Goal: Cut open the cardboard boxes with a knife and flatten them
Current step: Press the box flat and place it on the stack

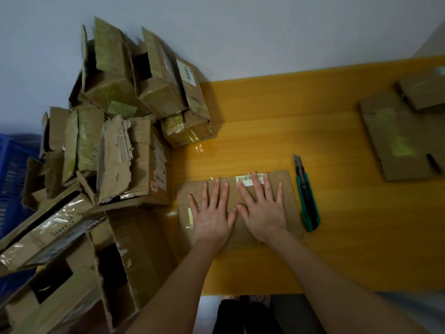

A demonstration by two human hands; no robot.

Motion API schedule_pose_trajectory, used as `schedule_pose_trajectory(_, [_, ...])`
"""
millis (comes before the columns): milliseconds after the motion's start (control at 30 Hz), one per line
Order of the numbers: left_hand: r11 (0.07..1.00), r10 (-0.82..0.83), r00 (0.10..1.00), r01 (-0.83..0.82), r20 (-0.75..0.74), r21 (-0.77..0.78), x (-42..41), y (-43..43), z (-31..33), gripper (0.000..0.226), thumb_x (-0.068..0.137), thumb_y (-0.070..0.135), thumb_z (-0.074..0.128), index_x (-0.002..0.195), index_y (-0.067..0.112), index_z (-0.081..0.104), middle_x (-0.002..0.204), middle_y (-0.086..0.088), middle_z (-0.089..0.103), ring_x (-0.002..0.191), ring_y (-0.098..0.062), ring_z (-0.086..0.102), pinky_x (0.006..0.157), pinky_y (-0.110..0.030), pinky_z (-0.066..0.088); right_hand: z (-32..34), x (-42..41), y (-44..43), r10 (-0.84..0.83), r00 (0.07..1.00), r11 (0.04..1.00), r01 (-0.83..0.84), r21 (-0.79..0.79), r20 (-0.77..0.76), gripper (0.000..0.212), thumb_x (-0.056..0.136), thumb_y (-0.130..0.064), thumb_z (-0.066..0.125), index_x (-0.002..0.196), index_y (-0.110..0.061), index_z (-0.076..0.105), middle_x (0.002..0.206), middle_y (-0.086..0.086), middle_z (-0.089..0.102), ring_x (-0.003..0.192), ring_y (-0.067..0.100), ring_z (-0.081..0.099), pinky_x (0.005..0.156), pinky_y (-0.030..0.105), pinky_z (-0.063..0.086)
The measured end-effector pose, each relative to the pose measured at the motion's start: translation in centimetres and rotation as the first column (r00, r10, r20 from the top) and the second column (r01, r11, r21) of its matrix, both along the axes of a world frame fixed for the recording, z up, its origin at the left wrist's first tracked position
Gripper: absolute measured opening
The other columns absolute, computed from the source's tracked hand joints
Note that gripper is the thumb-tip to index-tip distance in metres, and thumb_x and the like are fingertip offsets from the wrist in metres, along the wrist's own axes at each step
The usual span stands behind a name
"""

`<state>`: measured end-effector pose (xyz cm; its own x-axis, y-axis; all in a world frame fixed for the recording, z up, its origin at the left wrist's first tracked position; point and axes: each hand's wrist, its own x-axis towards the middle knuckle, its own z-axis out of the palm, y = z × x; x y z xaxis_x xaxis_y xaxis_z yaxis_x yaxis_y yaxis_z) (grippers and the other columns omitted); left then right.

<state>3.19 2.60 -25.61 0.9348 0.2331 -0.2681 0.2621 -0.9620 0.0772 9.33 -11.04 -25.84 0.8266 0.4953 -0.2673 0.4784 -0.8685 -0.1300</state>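
The surface [337, 232] was a yellow-orange wood-grain top pushed against a pale wall [240, 32]. Near its front edge lay the flattened box [293, 201], a brown cardboard sheet with clear tape across it and a barcode label [248, 177] at its far edge.

Both hands lay palm-down on the flattened box. The left hand [212, 218] and the right hand [265, 213] rested side by side, thumbs almost meeting, fingers [218, 189] straight and spread, pressing the cardboard and gripping nothing.

Just right of the flattened box, apart from it and lying on the surface, was the knife [307, 196]. It was a green and black utility cutter with its blade end pointing away from the person.

Left of the flattened box rose a pile of boxes [108, 141], torn and taped, several with flaps up. Their insides showed only dark, so any contents could not be told. Left of that pile, well apart from the flattened box, stood a blue crate [14, 169]; what it held was hidden.

Well to the right of the flattened box, and farther back, sat a stack of flat cardboard [395, 141], blurred.
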Motion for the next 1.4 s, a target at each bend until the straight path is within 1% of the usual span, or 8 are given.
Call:
schedule_pose_trajectory(133, [1.000,0.001,1.000,-0.001,0.009,0.017,0.0,0.1,-0.4,0.070,0.092,0.063,-0.004,0.153,0.028,0.001,0.161,0.002,-0.005,0.149,-0.027,-0.004,0.114,-0.059,-0.006,-0.8,0.1,0.1,-0.027,0.998,1.000,0.026,0.016,0.055,0.064,0.092,-0.062,0.010,0.150,-0.035,0.014,0.161,0.007,0.006,0.148,0.035,0.005,0.114,0.059,0.001])
schedule_pose_trajectory(233, [1.000,0.003,1.000,-0.003,-0.028,-0.010,-0.1,0.2,-0.3,0.072,0.086,0.063,-0.008,0.150,0.031,-0.014,0.159,0.004,-0.021,0.146,-0.024,-0.020,0.115,-0.059,-0.011,-0.9,-0.1,0.1,-0.018,0.999,1.000,0.018,0.005,0.040,0.065,0.092,-0.063,0.008,0.151,-0.036,0.012,0.161,0.006,0.000,0.148,0.034,-0.002,0.114,0.059,-0.001])
schedule_pose_trajectory(567, [1.000,0.004,0.999,-0.005,-0.041,-0.019,0.0,0.2,0.0,0.070,0.084,0.063,-0.012,0.146,0.033,-0.022,0.155,0.007,-0.027,0.146,-0.021,-0.022,0.115,-0.058,-0.012,0.3,0.2,0.1,-0.012,1.000,1.000,0.012,-0.021,-0.010,0.068,0.088,-0.061,-0.007,0.152,-0.037,-0.003,0.160,0.005,-0.016,0.147,0.031,-0.017,0.115,0.055,-0.013])
schedule_pose_trajectory(733, [0.978,0.178,0.984,-0.178,-0.007,-0.107,-0.5,1.0,2.8,0.077,0.097,0.052,0.039,0.155,0.027,-0.005,0.163,-0.007,-0.006,0.150,-0.026,-0.004,0.116,-0.057,-0.002,3.8,-0.2,-0.8,-0.169,0.984,0.986,0.168,-0.023,-0.057,0.070,0.098,-0.052,0.037,0.154,-0.030,0.001,0.161,0.011,-0.010,0.148,0.031,-0.008,0.120,0.049,0.003])
schedule_pose_trajectory(867, [0.808,0.530,0.844,-0.533,-0.083,-0.253,-1.5,1.3,5.5,0.079,0.096,0.040,0.051,0.154,0.020,0.000,0.161,-0.017,0.000,0.148,-0.035,0.007,0.114,-0.057,0.019,5.8,-1.4,-2.5,-0.493,0.850,0.862,0.506,0.029,-0.183,0.083,0.090,-0.052,0.057,0.152,-0.021,0.012,0.157,0.013,0.010,0.138,0.036,0.026,0.106,0.045,0.035])
schedule_pose_trajectory(1000, [0.627,0.662,0.724,-0.676,-0.191,-0.388,-1.4,1.9,6.9,0.077,0.097,0.040,0.052,0.154,0.017,0.007,0.158,-0.018,0.016,0.143,-0.038,0.024,0.111,-0.051,0.028,6.4,-1.3,-2.9,-0.634,0.669,0.653,0.732,0.196,-0.387,0.082,0.084,-0.038,0.072,0.148,-0.020,0.025,0.144,0.013,0.029,0.127,0.038,0.041,0.101,0.046,0.042])
schedule_pose_trajectory(1200, [0.646,0.690,0.719,-0.667,-0.090,-0.371,0.2,0.9,9.3,0.067,0.099,0.042,0.044,0.154,0.018,0.013,0.154,-0.017,0.028,0.140,-0.037,0.027,0.111,-0.054,0.023,9.7,-0.5,-4.6,-0.683,0.575,0.450,0.817,0.362,-0.449,0.080,0.083,-0.030,0.074,0.148,-0.021,0.030,0.141,0.011,0.037,0.127,0.032,0.045,0.103,0.040,0.039])
schedule_pose_trajectory(1400, [0.670,0.661,0.747,-0.628,-0.067,-0.395,3.2,-2.7,11.9,0.063,0.099,0.040,0.042,0.152,0.015,0.018,0.152,-0.017,0.029,0.140,-0.034,0.025,0.110,-0.051,0.024,13.1,1.2,-8.9,-0.710,0.576,0.412,0.806,0.424,-0.406,0.082,0.082,-0.027,0.075,0.150,-0.019,0.029,0.143,0.012,0.038,0.132,0.030,0.040,0.108,0.036,0.033])
